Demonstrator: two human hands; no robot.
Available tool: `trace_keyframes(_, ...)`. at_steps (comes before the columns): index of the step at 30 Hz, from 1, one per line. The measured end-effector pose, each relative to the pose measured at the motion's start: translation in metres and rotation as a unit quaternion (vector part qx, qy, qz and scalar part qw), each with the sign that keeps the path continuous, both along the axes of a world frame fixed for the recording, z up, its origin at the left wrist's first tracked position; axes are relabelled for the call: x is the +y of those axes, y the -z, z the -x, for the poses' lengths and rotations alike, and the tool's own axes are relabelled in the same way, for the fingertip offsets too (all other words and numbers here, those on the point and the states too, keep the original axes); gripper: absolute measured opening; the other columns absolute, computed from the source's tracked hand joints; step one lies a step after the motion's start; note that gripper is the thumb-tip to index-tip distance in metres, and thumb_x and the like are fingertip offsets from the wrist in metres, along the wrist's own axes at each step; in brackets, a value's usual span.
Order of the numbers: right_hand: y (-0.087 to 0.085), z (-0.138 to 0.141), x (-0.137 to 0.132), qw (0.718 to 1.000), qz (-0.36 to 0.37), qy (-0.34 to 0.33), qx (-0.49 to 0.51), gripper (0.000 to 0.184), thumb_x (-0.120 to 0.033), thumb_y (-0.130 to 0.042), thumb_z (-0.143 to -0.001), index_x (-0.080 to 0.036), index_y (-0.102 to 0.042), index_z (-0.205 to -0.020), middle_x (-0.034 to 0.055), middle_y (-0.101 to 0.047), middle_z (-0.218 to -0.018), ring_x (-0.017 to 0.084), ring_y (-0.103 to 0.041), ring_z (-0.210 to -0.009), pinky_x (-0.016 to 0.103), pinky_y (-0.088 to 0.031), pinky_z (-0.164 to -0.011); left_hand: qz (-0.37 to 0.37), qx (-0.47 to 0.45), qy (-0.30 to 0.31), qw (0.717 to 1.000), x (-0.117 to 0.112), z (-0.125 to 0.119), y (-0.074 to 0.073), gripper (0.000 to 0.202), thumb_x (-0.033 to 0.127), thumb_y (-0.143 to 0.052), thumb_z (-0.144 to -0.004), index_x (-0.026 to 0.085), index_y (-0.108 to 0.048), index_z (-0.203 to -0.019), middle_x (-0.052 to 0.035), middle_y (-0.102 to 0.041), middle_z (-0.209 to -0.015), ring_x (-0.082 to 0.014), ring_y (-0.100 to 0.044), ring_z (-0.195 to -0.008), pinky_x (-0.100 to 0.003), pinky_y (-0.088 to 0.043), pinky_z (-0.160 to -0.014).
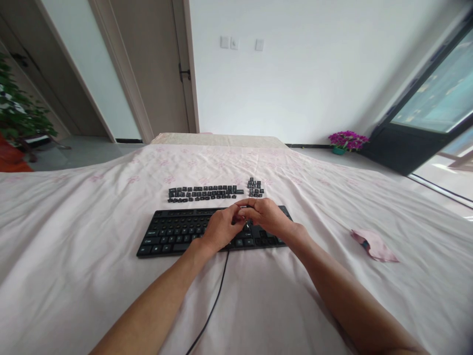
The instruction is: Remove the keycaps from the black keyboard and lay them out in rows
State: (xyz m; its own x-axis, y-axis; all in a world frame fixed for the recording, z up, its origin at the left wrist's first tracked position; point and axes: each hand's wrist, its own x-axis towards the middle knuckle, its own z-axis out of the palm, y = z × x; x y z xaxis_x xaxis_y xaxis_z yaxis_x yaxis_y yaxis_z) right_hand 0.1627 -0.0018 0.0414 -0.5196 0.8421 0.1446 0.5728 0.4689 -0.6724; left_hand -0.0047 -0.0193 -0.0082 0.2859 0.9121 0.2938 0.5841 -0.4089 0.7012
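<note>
A black keyboard (pixel 177 231) lies on the bed cover, its cable (pixel 218 296) running toward me. Over its right half my two hands meet, fingertips close together. My left hand (pixel 223 228) is closed with thumb and fingers drawn in. Bent fingers also close my right hand (pixel 269 215), just right of it. A small shiny bit (pixel 247 226) shows beneath the fingers; what they grip is too small to make out. Behind the keyboard, loose black keycaps (pixel 203 193) lie in rows, with a smaller group of keycaps (pixel 255 187) to their right. My hands hide part of the keyboard.
A pale pink patterned sheet (pixel 111 217) covers the bed in wrinkles. A folded pink cloth (pixel 374 245) lies to the right. Beyond the bed are a door (pixel 155 64), a white wall (pixel 288 88) and a pot of purple flowers (pixel 347 140). A leafy plant (pixel 22 108) stands left.
</note>
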Motion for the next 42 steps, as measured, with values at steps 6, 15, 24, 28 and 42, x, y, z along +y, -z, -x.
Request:
trace_keyframes(6,-0.002,-0.003,0.006,0.999,-0.021,-0.033,-0.03,0.029,-0.028,-0.052,-0.086,-0.023,-0.07,-0.107,-0.0017,-0.07,-0.078,0.013,-0.063,-0.071,0.02,-0.042,-0.067,0.006,0.007,-0.019,1.0,-0.001,-0.003,0.001,0.037,0.03,-0.059,-0.081,0.025,-0.059,-0.117,0.0004,-0.071,-0.083,-0.0161,-0.065,-0.074,-0.024,-0.045,-0.066)
trace_keyframes(15,-0.006,-0.01,0.007,0.996,0.022,-0.091,-0.014,0.031,-0.031,-0.056,-0.085,-0.025,-0.069,-0.113,-0.0032,-0.072,-0.084,0.014,-0.064,-0.075,0.02,-0.044,-0.069,0.002,0.06,-0.055,0.997,-0.005,-0.005,-0.002,0.016,0.032,-0.061,-0.079,0.023,-0.069,-0.09,-0.0004,-0.073,-0.084,-0.0174,-0.067,-0.077,-0.025,-0.043,-0.066)
trace_keyframes(24,-0.005,-0.015,0.007,0.991,0.025,-0.13,-0.009,0.033,-0.032,-0.058,-0.086,-0.025,-0.067,-0.116,-0.004,-0.071,-0.081,0.011,-0.062,-0.065,0.018,-0.045,-0.062,-0.019,0.094,-0.07,0.993,-0.008,-0.005,-0.003,0.019,0.037,-0.063,-0.078,0.023,-0.073,-0.087,-0.002,-0.073,-0.082,-0.0184,-0.065,-0.074,-0.026,-0.042,-0.066)
trace_keyframes(28,-0.004,-0.016,0.007,0.988,-0.006,-0.154,-0.018,0.032,-0.031,-0.058,-0.087,-0.026,-0.067,-0.117,-0.0011,-0.072,-0.1,0.015,-0.066,-0.085,0.02,-0.046,-0.075,-0.029,0.063,-0.041,0.997,-0.007,0.0,0.001,0.02,0.039,-0.062,-0.081,0.024,-0.074,-0.085,-0.0013,-0.072,-0.087,-0.0167,-0.064,-0.078,-0.025,-0.043,-0.07)
trace_keyframes(42,0.007,-0.019,0.003,0.993,0.028,-0.115,0.016,0.033,-0.031,-0.056,-0.088,-0.023,-0.066,-0.118,0.0016,-0.071,-0.102,0.015,-0.066,-0.082,0.022,-0.05,-0.076,0.025,0.084,-0.024,0.996,-0.009,0.008,-0.003,0.022,0.027,-0.06,-0.081,0.026,-0.071,-0.099,-0.0009,-0.074,-0.092,-0.019,-0.067,-0.086,-0.025,-0.047,-0.074)
